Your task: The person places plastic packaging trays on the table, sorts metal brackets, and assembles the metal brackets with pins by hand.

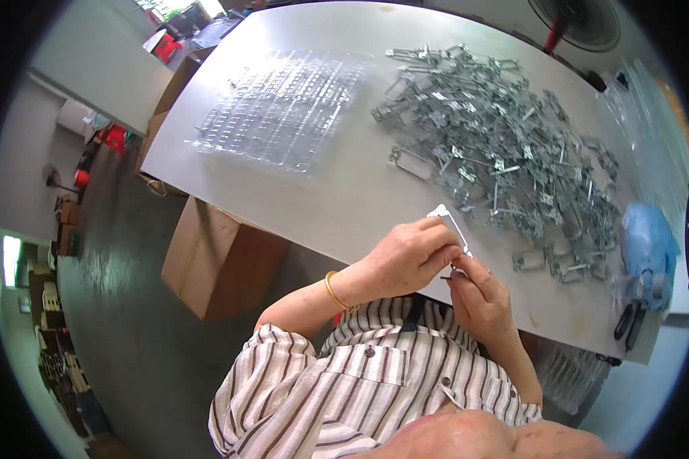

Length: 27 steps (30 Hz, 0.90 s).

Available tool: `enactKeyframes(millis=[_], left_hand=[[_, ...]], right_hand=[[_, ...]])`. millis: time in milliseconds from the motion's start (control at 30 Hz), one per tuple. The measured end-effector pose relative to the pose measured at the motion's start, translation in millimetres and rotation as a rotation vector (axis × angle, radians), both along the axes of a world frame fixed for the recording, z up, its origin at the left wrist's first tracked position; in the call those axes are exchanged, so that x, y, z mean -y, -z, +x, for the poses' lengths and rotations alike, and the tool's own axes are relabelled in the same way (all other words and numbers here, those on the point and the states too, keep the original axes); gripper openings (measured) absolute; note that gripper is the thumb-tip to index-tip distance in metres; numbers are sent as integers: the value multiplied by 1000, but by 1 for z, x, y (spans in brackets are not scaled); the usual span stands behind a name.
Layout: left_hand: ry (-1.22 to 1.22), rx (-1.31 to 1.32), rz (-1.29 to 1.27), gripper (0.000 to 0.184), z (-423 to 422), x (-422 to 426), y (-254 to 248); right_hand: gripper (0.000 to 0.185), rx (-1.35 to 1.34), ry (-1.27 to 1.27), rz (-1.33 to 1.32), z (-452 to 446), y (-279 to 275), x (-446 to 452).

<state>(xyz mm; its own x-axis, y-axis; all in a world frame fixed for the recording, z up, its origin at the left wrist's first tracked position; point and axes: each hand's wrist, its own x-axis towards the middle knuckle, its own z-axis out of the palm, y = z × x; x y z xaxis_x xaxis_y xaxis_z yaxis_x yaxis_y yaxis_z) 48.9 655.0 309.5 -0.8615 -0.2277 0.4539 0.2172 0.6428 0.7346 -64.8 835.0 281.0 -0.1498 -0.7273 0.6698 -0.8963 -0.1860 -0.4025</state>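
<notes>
Both my hands are together over the near edge of the table, closed on one small metal bracket (455, 228). My left hand (413, 256), with a gold bangle at the wrist, pinches the bracket from the left. Fingertips of my right hand (482, 298) meet its lower end, where a short dark pin-like piece sticks out. My fingers cover much of that end. Beyond my hands, a large heap of similar metal brackets (505, 145) spreads over the right of the table. On the left lies a clear plastic tray (283, 111) with rows of compartments; its contents are hard to make out.
The pale table (337, 183) runs across in front of me. A cardboard box (214, 256) stands on the floor at its left. Clear plastic sheets (643, 130), a blue plastic bag (649, 237) and a black-handled tool (628, 321) are at the right edge. A fan (578, 23) stands behind.
</notes>
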Motion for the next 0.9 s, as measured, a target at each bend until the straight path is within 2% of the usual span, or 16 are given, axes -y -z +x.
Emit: enactKeyframes(millis=[133, 267, 300, 400, 467, 533, 600, 733, 800, 900], left_hand=[[-62, -64, -114, 4, 9, 7, -1], [-90, -59, -129, 8, 20, 16, 0], [-59, -67, -120, 9, 23, 16, -3], [52, -118, -146, 11, 31, 17, -7], [152, -188, -239, 14, 34, 19, -4], [197, -148, -257, 17, 37, 19, -3], [225, -129, -281, 18, 40, 21, -3], [105, -72, -265, 18, 45, 26, 2], [9, -48, -223, 18, 45, 25, 1], [-80, 26, -47, 13, 45, 27, 0]], right_hand=[[17, 84, -75, 26, 6, -8, 3], [21, 470, -57, -53, 6, -3, 7], [18, 680, -50, -47, 5, 2, 7], [13, 1527, -288, -35, -4, -4, 11], [9, 1646, -401, 49, -8, -6, 13], [8, 1733, -553, 136, -10, -10, 13], [8, 1705, -535, 150, -9, -10, 17], [8, 1523, -457, 131, -2, -12, 29], [8, 1293, -376, 125, 1, -7, 35], [8, 1160, -333, 140, 4, -13, 44]])
